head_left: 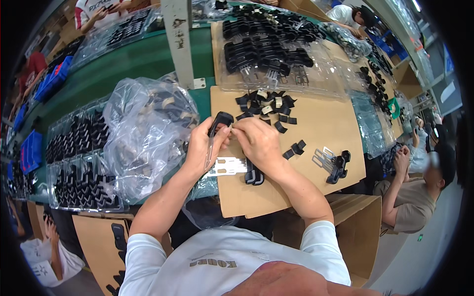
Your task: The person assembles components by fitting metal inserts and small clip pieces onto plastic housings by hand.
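My left hand (201,144) is closed around a black plastic part (223,119) with a hooked head and a thin pale strip running down along my palm. Close beside it, my right hand (261,143) pinches at the part's edge; what its fingertips hold is too small and hidden to make out. Beneath my wrists lies another black part (255,176) with flat metal prongs (228,166), partly covered by my right arm. To the right rests a similar pronged part (337,167). Short curved black pieces (266,104), some with tan faces, are heaped just beyond my hands.
A cardboard sheet (316,113) covers the worktop. Clear trays hold rows of black parts (266,54) at the back and more (84,185) at left. A crumpled plastic bag (143,133) lies left. A metal post (178,44) rises behind. Co-workers sit around, one (419,197) at right.
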The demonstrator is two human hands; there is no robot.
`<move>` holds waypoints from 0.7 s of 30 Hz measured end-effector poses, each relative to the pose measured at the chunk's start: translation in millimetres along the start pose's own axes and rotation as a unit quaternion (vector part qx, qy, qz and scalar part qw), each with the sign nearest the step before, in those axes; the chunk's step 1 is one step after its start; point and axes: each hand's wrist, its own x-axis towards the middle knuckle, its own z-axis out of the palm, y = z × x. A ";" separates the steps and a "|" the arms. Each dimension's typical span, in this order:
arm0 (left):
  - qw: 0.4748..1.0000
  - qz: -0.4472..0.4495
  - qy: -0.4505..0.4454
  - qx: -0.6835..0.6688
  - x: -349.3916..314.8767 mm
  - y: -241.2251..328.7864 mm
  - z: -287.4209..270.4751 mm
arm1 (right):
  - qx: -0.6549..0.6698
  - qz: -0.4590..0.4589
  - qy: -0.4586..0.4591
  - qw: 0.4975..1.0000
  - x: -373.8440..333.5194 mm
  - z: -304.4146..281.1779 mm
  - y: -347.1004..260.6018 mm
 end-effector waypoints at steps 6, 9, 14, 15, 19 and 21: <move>0.999 -0.027 -0.011 0.016 -3.8 0.3 5.4 | -0.001 0.033 0.011 0.999 3.7 -1.1 -2.9; 1.000 -0.012 -0.005 -0.024 -1.9 0.8 4.3 | 0.040 0.017 0.030 0.999 4.7 3.4 -0.8; 0.999 -0.003 0.005 -0.041 -1.0 2.1 4.3 | 0.045 0.008 0.040 0.998 5.6 4.7 -2.2; 0.999 -0.002 0.008 -0.043 -1.1 2.2 4.3 | 0.041 0.006 0.041 0.998 5.6 4.7 -2.5; 1.000 0.004 0.003 -0.029 -2.3 2.6 4.3 | 0.039 0.009 0.044 0.998 4.0 5.9 -0.6; 1.000 0.007 0.002 -0.025 -2.9 2.4 4.4 | 0.038 0.010 0.045 0.998 3.9 5.8 -1.3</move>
